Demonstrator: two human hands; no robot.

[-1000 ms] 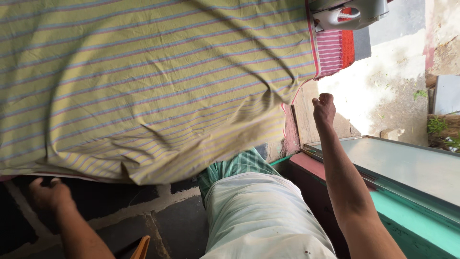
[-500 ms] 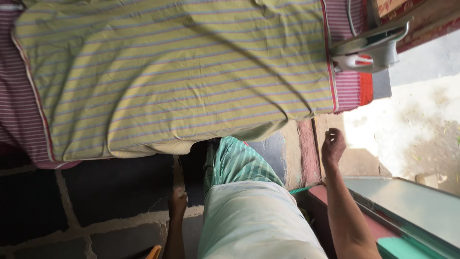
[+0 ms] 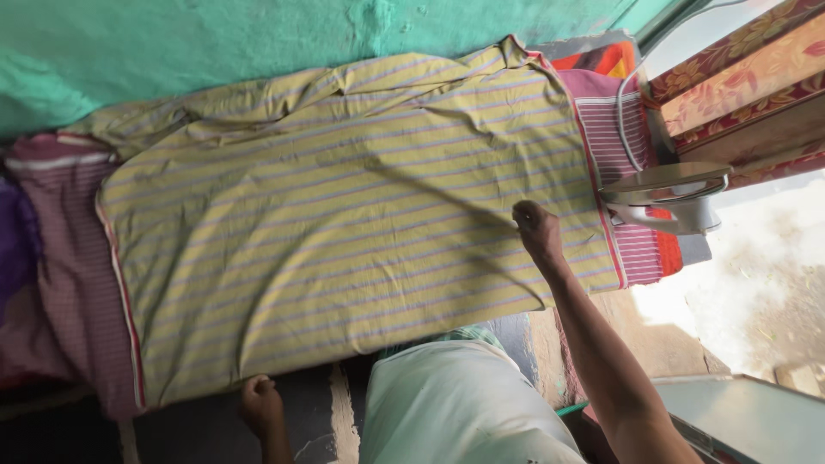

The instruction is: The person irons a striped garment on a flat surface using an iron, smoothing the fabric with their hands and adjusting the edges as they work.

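Note:
A yellow cloth with purple and grey stripes [image 3: 344, 223] lies spread over a padded surface against a green wall. My right hand [image 3: 536, 230] rests on the cloth near its right end, fingers curled, close to an electric iron [image 3: 666, 199] standing on a pink striped pad. My left hand [image 3: 258, 406] hangs below the cloth's near edge, closed in a loose fist; whether it pinches the hem is unclear.
A pink checked sheet [image 3: 64, 283] lies under the cloth at the left. The iron's white cord [image 3: 632, 112] loops up toward flowered fabric [image 3: 739, 86] at the top right. A teal-edged surface [image 3: 756, 412] stands at the lower right. My white garment [image 3: 455, 404] fills the bottom middle.
The view has tilted up to show the whole cloth and the wall. My right hand has moved from beside the surface's edge onto the cloth. My left hand has come up to the near hem.

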